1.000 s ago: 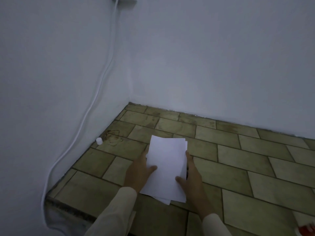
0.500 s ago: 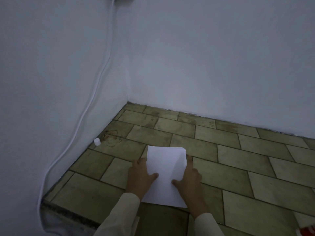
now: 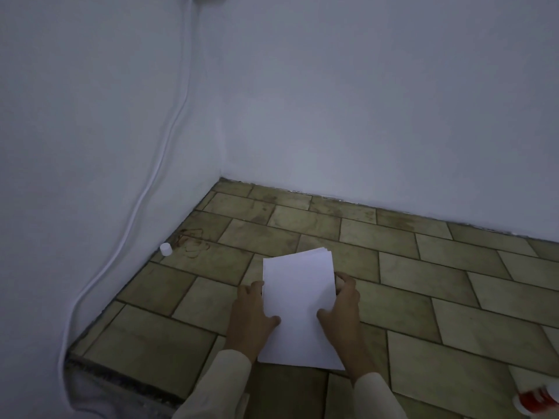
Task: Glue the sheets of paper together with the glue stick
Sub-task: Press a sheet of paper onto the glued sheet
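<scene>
Sheets of paper (image 3: 299,306) form one squared stack low over the tiled floor (image 3: 423,267), near the corner of the room; several layers show at the far edge, slightly fanned. I cannot tell whether the stack lies flat or is partly lifted. Left hand (image 3: 252,316) grips the stack's left edge: thumb lies on the top sheet, fingers curl at the edge. Right hand (image 3: 344,309) grips the right edge the same way, thumb on top, fingers bent round the side. Both sleeves are pale. Red-and-white glue stick (image 3: 535,399) lies on the floor at the lower right, well apart from the stack, partly cut off by the frame edge. Small white cap (image 3: 165,248) sits against the left wall (image 3: 90,146). White cable (image 3: 145,192) runs down that wall to the floor.
</scene>
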